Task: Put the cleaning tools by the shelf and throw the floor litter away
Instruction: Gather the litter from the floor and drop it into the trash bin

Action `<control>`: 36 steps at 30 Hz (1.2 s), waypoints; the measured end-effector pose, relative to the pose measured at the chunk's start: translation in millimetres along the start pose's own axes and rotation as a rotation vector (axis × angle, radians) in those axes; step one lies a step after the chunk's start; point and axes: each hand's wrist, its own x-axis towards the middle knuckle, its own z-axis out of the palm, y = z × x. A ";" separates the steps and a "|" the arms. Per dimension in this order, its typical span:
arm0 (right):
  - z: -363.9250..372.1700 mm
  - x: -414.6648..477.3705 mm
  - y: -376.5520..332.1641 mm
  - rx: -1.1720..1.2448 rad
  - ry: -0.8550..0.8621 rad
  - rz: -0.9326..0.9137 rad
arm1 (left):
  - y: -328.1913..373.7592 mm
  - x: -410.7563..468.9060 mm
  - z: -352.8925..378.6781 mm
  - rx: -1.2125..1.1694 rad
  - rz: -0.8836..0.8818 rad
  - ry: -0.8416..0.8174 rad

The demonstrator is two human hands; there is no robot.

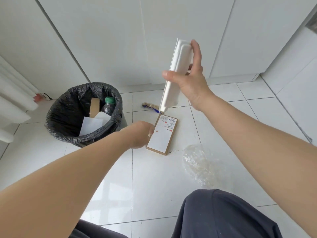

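My right hand (pixel 192 79) holds a white foam tray (pixel 176 73) upright in the air, above the floor and right of the bin. My left hand (pixel 139 134) reaches down to the left edge of a flat cardboard box (pixel 163 134) with a white label, lying on the tiles; its fingers touch the box's edge, and a grip is not visible. A bin (pixel 82 115) lined with a black bag stands at the left and holds a green-capped bottle (pixel 109 104), a cardboard box and white paper. A crumpled wrapper (pixel 151 106) lies beyond the box. Clear plastic film (pixel 199 164) lies at the right.
White cabinet doors (pixel 120 40) rise behind the bin and the litter. A white radiator-like fixture (pixel 15 100) sits at the far left, with a small red object (pixel 38 97) at its foot. My dark trouser knee (pixel 223 215) fills the bottom right.
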 end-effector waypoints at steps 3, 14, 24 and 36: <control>52.4 7.2 -35.7 0.099 -0.066 -0.118 | -17.0 -8.2 -1.0 -0.004 -0.014 -0.012; 87.8 7.4 -28.6 0.007 -0.139 -0.107 | -20.2 18.2 13.4 -0.088 -0.010 -0.011; -18.9 16.3 35.3 -0.096 -0.015 0.020 | 23.1 127.8 82.2 -0.151 -0.253 0.066; -47.5 22.9 67.6 -0.078 0.131 0.062 | 27.7 132.0 89.9 -0.458 -0.466 0.031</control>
